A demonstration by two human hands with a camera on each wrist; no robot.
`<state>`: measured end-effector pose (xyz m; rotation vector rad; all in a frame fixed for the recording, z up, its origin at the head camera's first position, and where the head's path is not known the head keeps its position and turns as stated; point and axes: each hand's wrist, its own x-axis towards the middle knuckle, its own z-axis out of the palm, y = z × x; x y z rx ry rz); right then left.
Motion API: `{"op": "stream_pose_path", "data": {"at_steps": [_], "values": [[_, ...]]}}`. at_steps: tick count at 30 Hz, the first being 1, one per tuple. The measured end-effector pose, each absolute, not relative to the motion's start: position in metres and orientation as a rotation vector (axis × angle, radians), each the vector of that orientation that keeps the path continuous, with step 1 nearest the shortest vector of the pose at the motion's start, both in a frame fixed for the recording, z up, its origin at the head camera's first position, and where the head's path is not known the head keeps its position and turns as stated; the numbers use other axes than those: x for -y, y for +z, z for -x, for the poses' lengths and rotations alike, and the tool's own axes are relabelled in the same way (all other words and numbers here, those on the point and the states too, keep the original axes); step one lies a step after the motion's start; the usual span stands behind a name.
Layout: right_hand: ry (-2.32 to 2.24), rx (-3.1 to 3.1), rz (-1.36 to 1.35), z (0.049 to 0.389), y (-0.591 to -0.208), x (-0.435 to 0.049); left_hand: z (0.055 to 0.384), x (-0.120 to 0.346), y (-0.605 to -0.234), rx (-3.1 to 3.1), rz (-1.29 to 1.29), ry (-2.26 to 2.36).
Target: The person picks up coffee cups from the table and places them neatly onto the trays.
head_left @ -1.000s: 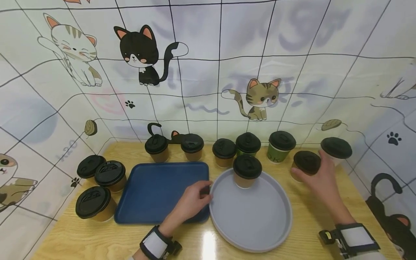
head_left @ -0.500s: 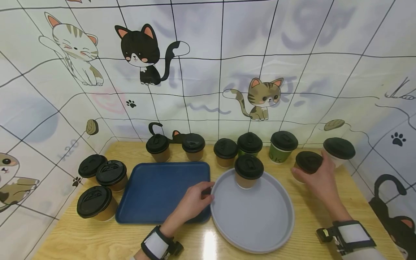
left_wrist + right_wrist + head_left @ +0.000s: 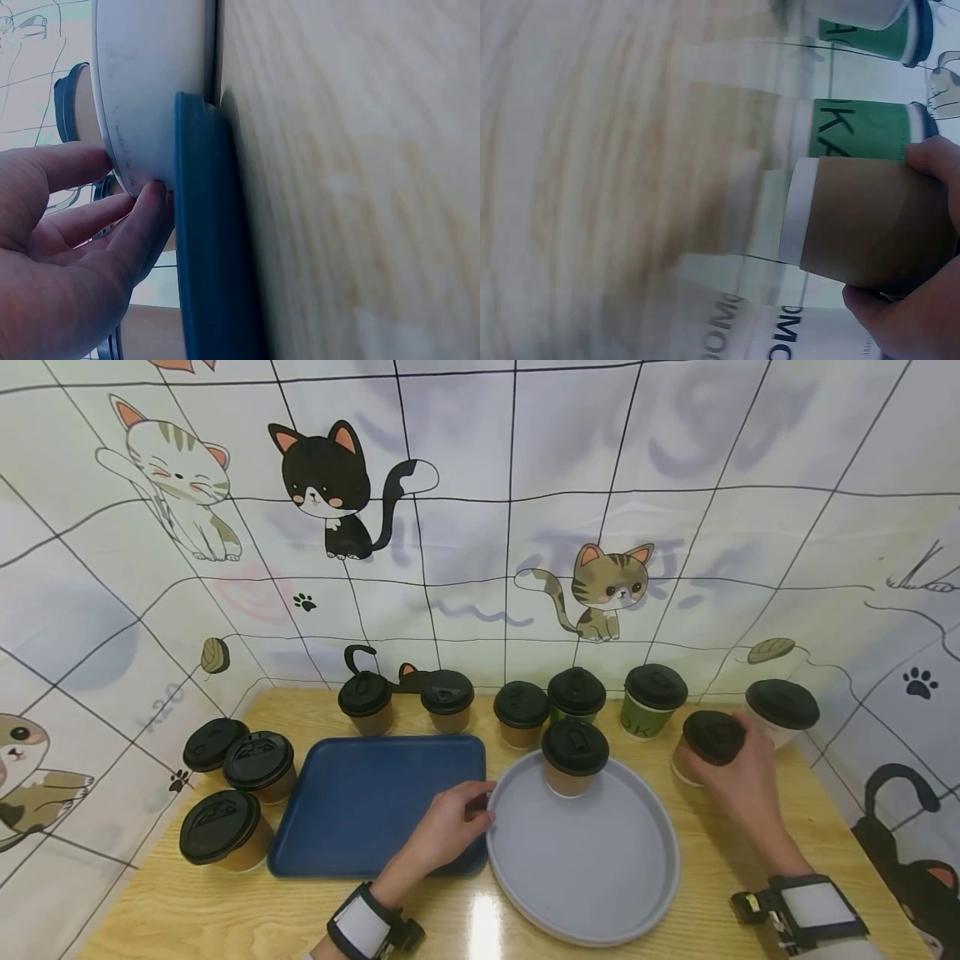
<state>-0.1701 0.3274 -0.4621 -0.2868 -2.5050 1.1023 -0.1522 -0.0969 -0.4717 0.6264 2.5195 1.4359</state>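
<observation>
Little has moved: right hand (image 3: 738,781) clamps its grip on a brown cup (image 3: 877,225), right of the grey tray (image 3: 592,877); left hand (image 3: 446,827), grip loosely apart, touches the tray. Keeping the cup level seems wise.

Clerk: How many cups (image 3: 568,779) were entered?
Keeper: Eleven: eight brown cups (image 3: 874,221), two green cups (image 3: 647,719), one white cup (image 3: 785,736).
Clerk: And black lids (image 3: 219,825)?
Keeper: Eleven were counted, one per cup.
Clerk: Trays?
Keeper: Two: one blue rectangular tray (image 3: 360,806), one grey round tray (image 3: 585,860).
Clerk: The rest?
Keeper: One left hand (image 3: 444,828), one right hand (image 3: 738,781), two wristbands (image 3: 362,923), two leaf prints (image 3: 770,650), three paw prints (image 3: 920,683) were listed.
</observation>
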Motion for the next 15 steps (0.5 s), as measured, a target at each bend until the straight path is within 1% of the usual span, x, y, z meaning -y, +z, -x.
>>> {"op": "stream_pose_path", "data": {"at_steps": [10,15], "values": [[1.151,2.447,0.216,0.149,-0.438,-0.313,0.152,0.097,-0.471,-2.501,-0.617,1.443],[1.132,2.443,0.123,0.137,-0.424,-0.301,0.152,0.097,-0.471,-2.498,-0.619,1.448]]}}
